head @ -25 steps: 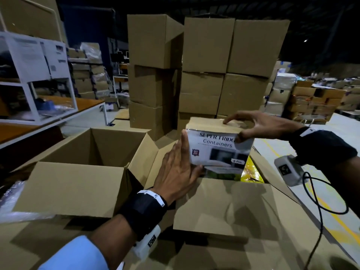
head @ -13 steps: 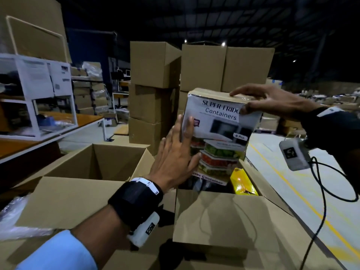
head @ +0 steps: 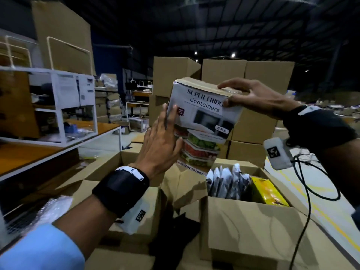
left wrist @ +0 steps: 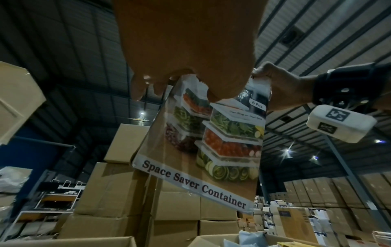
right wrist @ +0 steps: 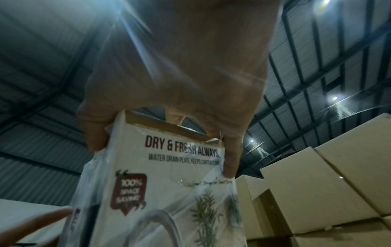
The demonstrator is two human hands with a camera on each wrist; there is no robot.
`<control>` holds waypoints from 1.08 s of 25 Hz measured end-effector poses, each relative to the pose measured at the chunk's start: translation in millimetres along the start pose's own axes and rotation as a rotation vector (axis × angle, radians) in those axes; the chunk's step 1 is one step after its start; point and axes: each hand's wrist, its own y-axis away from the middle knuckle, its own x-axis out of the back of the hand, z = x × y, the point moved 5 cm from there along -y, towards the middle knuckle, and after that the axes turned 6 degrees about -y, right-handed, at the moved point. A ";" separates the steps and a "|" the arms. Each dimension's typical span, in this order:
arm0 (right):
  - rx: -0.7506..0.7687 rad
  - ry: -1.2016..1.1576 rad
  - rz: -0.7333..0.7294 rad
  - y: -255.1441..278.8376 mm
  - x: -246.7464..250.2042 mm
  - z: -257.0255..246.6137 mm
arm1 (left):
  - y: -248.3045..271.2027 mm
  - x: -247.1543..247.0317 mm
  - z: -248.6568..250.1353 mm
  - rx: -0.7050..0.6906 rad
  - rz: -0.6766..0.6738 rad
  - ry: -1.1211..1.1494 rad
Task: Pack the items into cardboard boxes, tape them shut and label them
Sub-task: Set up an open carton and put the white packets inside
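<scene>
A white printed box of fridge containers [head: 202,121] hangs in the air above an open cardboard box [head: 243,221]. My right hand [head: 251,96] grips its top right corner, thumb on the front face and fingers over the top; the right wrist view shows the box [right wrist: 160,183] pinched the same way. My left hand [head: 161,141] lies flat with straight fingers against the box's left side. In the left wrist view the container box [left wrist: 211,147] shows its front picture. Inside the open cardboard box stand several silvery pouches [head: 228,182] and a yellow packet [head: 266,191].
A second open cardboard box [head: 124,166] sits to the left, with bubble wrap [head: 48,213] near its front. Stacked shut cartons [head: 247,94] rise behind. A white shelf rack [head: 58,106] stands on a wooden bench at left. A black cable [head: 307,184] hangs from my right wrist.
Both hands have lifted the container box up out of the open cardboard box, from nearly sunk inside it to fully clear above it. The pouches beneath have come into sight.
</scene>
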 end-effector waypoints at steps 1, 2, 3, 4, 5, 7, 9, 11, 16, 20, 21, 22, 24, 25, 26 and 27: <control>0.003 -0.009 -0.001 -7.1 -12.5 -6.0 | 3.9 7.9 -13.1 -0.011 0.018 0.018; 0.002 -0.012 -0.002 -14.1 -25.0 -11.5 | 8.6 15.4 -26.3 -0.016 0.032 0.039; -0.002 -0.011 -0.005 -22.1 -39.2 -16.7 | 14.3 23.8 -41.5 -0.013 0.046 0.057; -0.009 -0.009 -0.015 -30.5 -54.2 -21.8 | 20.8 32.1 -57.8 -0.003 0.059 0.069; -0.018 -0.011 -0.026 -37.0 -66.7 -24.6 | 25.9 37.6 -72.6 0.008 0.069 0.075; -0.035 -0.025 -0.050 -55.0 -98.8 -32.4 | 37.2 48.3 -111.1 0.046 0.056 0.062; -0.043 -0.043 -0.067 -71.4 -129.6 -40.2 | 48.7 54.0 -146.3 0.070 0.025 0.043; -0.062 -0.059 -0.088 -86.2 -157.0 -44.9 | 60.1 57.7 -174.2 0.083 -0.010 0.030; -0.113 -0.018 -0.145 -107.4 -207.1 -42.5 | 85.3 47.6 -221.4 0.116 -0.120 0.086; -0.169 -0.021 -0.215 -112.5 -240.7 -34.1 | 105.6 22.3 -268.8 0.272 -0.263 0.133; -0.189 -0.021 -0.232 -113.1 -250.8 -28.9 | 112.9 14.8 -281.6 0.334 -0.304 0.128; -0.205 -0.020 -0.250 -113.2 -261.3 -23.4 | 121.1 8.1 -290.0 0.378 -0.344 0.122; -0.224 -0.013 -0.295 -113.2 -286.0 -12.2 | 138.5 -6.2 -297.5 0.397 -0.395 0.145; -0.221 -0.003 -0.319 -113.2 -299.1 -6.8 | 145.7 -10.4 -298.4 0.388 -0.396 0.164; -0.212 0.019 -0.345 -112.9 -310.7 -1.7 | 151.4 -13.1 -297.9 0.376 -0.385 0.175; -0.206 0.045 -0.374 -112.3 -321.5 4.3 | 155.8 -14.6 -297.3 0.358 -0.371 0.170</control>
